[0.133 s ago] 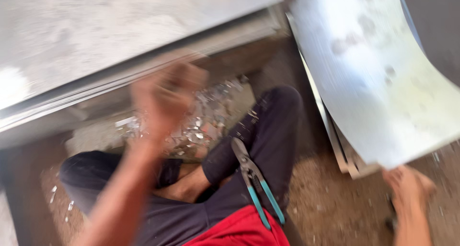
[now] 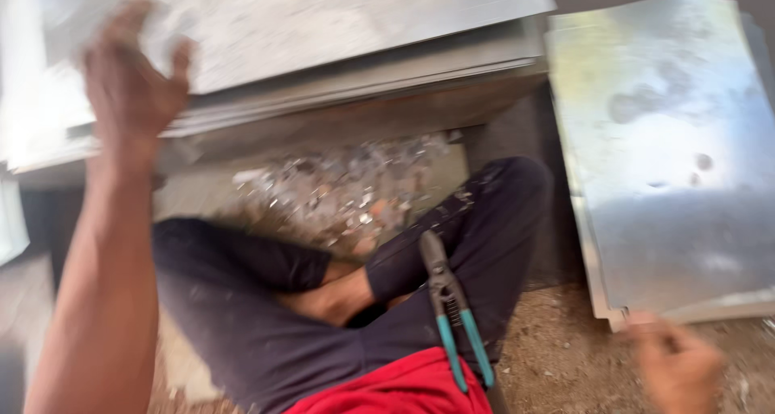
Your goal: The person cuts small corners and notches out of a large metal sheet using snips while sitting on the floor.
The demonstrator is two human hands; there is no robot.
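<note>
Two bare hands show in the head view, both blurred by motion. The left hand (image 2: 133,79) is raised with its fingers spread and open, gripping nothing, and it sits in front of the near edge of a thick stack of grey metal sheets (image 2: 339,51) that fills the top of the picture; whether the palm touches the stack cannot be told. The right hand (image 2: 674,365) lies at the lower right, just at the near corner of a second, smaller pile of shiny metal sheets (image 2: 670,164) that lies to the right of the big stack; its fingers are curled, but the blur hides whether they grip the pile's edge. Below the big stack the person sits cross-legged in dark trousers (image 2: 266,317) with a red shirt (image 2: 404,390) at the bottom edge. A pair of tin snips (image 2: 452,309) with teal handles rests on the right thigh, its dark blades pointing up toward the big stack, free of both hands. Between the crossed legs and the big stack lies a heap of small bright metal scraps (image 2: 347,188). Under the smaller pile, the ground (image 2: 557,357) is brown and gritty.
</note>
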